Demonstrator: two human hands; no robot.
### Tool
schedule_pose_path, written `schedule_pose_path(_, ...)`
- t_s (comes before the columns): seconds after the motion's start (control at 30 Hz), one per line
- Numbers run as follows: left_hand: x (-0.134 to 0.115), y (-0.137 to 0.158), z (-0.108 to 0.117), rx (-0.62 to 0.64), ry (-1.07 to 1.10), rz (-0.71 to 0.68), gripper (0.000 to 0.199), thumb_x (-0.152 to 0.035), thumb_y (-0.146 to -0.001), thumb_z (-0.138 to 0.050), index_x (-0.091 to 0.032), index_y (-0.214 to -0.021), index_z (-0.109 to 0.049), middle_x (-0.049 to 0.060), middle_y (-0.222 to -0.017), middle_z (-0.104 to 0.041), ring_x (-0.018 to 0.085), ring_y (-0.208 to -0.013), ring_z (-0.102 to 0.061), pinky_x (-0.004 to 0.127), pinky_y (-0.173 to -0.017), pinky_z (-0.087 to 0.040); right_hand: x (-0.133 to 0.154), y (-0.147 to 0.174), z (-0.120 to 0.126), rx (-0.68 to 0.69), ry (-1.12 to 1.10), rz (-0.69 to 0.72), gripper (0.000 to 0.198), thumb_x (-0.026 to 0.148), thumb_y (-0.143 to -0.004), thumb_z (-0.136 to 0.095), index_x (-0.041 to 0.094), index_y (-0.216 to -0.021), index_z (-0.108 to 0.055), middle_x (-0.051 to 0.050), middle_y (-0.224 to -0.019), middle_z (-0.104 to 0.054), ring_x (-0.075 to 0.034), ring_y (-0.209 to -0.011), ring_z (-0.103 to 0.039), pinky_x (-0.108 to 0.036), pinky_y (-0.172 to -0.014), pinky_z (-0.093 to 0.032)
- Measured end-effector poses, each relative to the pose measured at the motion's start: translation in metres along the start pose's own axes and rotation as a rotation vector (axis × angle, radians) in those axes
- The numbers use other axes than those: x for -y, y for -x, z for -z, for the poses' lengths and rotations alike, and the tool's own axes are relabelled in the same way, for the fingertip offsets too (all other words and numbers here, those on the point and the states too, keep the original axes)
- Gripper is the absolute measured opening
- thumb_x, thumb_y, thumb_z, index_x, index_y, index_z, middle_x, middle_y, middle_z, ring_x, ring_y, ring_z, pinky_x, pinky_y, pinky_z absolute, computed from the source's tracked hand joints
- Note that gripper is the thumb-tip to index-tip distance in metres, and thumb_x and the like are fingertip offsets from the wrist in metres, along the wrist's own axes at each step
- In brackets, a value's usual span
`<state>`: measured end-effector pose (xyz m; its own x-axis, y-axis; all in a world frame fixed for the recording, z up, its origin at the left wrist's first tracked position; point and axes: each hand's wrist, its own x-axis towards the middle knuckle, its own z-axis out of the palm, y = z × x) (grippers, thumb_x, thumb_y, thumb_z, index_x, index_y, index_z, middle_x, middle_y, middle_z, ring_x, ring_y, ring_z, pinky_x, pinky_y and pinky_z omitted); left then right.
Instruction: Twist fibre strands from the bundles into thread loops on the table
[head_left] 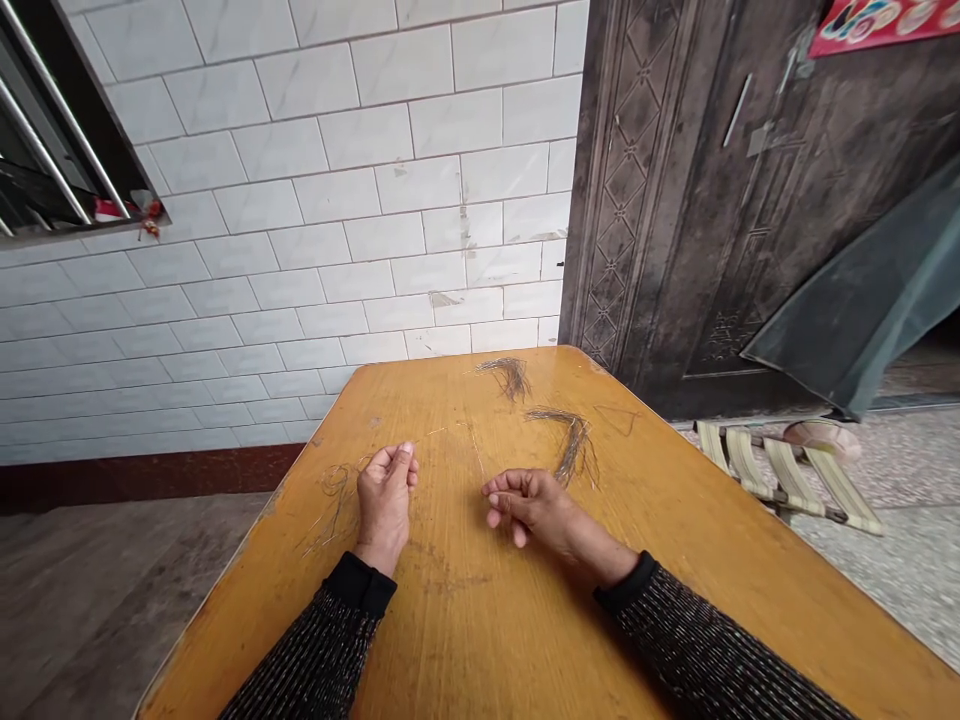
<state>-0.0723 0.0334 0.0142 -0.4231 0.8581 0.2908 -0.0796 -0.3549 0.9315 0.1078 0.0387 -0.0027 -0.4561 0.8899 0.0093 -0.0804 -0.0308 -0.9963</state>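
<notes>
Black ribbed sleeves (322,640) at bottom of view, both forearms over a yellow-brown wooden table (450,660). Left hand (386,500): thumb pressed to fingers, pinching a thin wire (433,433) that pokes out up and to the right. Right hand (534,508): thumb and index pinched on another visible length, a fine strand (478,452) pointing away toward the far edge; other fingers loosely curled. Can't tell if both are one piece. Hands apart, above the tabletop. Loose tangle (337,487) of wire just left of the left hand. Bent wire bundle (574,440) beyond the right hand, second bundle (514,374) near the far edge. Off the right side: low strap seat (795,470). Behind: white tiled wall (315,200), dark door (690,200) right, barred window (45,120) upper left.
</notes>
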Motion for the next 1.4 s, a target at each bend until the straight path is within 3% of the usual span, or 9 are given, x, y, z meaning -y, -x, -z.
schedule_pose_path(0.13,0.001,0.000,0.000,0.056,0.021,0.070,0.027,-0.040,-0.069,-0.059,-0.014,-0.075,-0.056,-0.002,-0.067,-0.053,0.004,-0.049,-0.044,0.016,-0.044,-0.030,0.002,-0.006,0.009,-0.100,0.014,0.060,0.024,0.035,-0.065,-0.062,0.013,-0.065,-0.056,0.002,-0.048,-0.059,-0.002,-0.027,-0.039,-0.015,-0.029,-0.025)
schedule_pose_path(0.27,0.001,0.003,-0.002,0.113,0.002,0.089,0.031,-0.043,-0.073,-0.055,-0.015,-0.086,-0.056,0.001,-0.077,-0.054,0.005,-0.053,-0.046,0.017,-0.044,-0.032,0.015,-0.011,0.035,-0.340,-0.048,0.097,0.016,0.027,-0.066,-0.063,0.012,-0.066,-0.058,0.003,-0.045,-0.057,-0.002,-0.026,-0.037,-0.014,-0.027,-0.023)
schedule_pose_path(0.33,0.002,0.005,-0.003,0.144,-0.016,0.077,0.028,-0.040,-0.073,-0.056,-0.015,-0.085,-0.056,0.001,-0.077,-0.053,0.005,-0.053,-0.046,0.017,-0.044,-0.032,0.021,-0.012,0.052,-0.488,-0.112,0.059,0.010,0.020,-0.067,-0.062,0.012,-0.064,-0.057,0.003,-0.045,-0.056,-0.002,-0.026,-0.036,-0.013,-0.026,-0.023)
schedule_pose_path(0.5,0.004,0.008,-0.006,0.198,-0.050,0.087,0.022,-0.035,-0.074,-0.055,-0.015,-0.083,-0.056,0.000,-0.074,-0.053,0.006,-0.054,-0.045,0.016,-0.044,-0.032,0.019,-0.015,0.085,-0.608,-0.157,-0.021,0.013,0.012,-0.075,-0.051,0.013,-0.062,-0.053,0.004,-0.047,-0.054,0.000,-0.026,-0.033,-0.011,-0.025,-0.025)
schedule_pose_path(0.73,0.002,0.010,-0.007,0.218,-0.074,0.091,0.023,-0.035,-0.074,-0.054,-0.013,-0.082,-0.057,0.000,-0.070,-0.052,0.006,-0.054,-0.045,0.016,-0.044,-0.031,0.013,-0.019,0.094,-0.645,-0.110,-0.122,0.019,0.007,-0.079,-0.045,0.014,-0.062,-0.051,-0.002,-0.054,-0.061,-0.004,-0.034,-0.046,-0.016,-0.036,-0.044)
schedule_pose_path(1.03,0.001,0.014,-0.008,0.335,-0.188,0.067,0.024,-0.035,-0.077,-0.049,-0.013,-0.083,-0.057,-0.001,-0.067,-0.051,0.005,-0.049,-0.043,0.017,-0.045,-0.033,0.010,-0.019,0.103,-0.691,0.255,-0.069,0.017,0.015,-0.077,-0.047,0.014,-0.061,-0.053,-0.003,-0.046,-0.060,-0.008,-0.035,-0.051,-0.017,-0.037,-0.041)
schedule_pose_path(1.2,0.003,0.018,-0.010,0.483,-0.431,-0.061,0.022,-0.031,-0.080,-0.044,-0.013,-0.079,-0.057,-0.001,-0.064,-0.052,0.007,-0.047,-0.045,0.019,-0.047,-0.035,0.012,-0.015,0.103,-0.678,0.524,-0.031,0.021,0.020,-0.072,-0.048,0.016,-0.052,-0.052,-0.002,-0.037,-0.056,-0.011,-0.033,-0.050,-0.019,-0.036,-0.037)
schedule_pose_path(1.4,0.006,0.022,-0.010,0.622,-0.706,-0.342,0.021,-0.022,-0.081,-0.041,-0.014,-0.073,-0.059,0.000,-0.060,-0.054,0.009,-0.053,-0.048,0.020,-0.051,-0.035,0.020,-0.010,0.093,-0.653,0.758,0.013,0.029,0.020,-0.074,-0.041,0.018,-0.046,-0.048,-0.002,-0.035,-0.055,-0.011,-0.033,-0.048,-0.021,-0.041,-0.036)
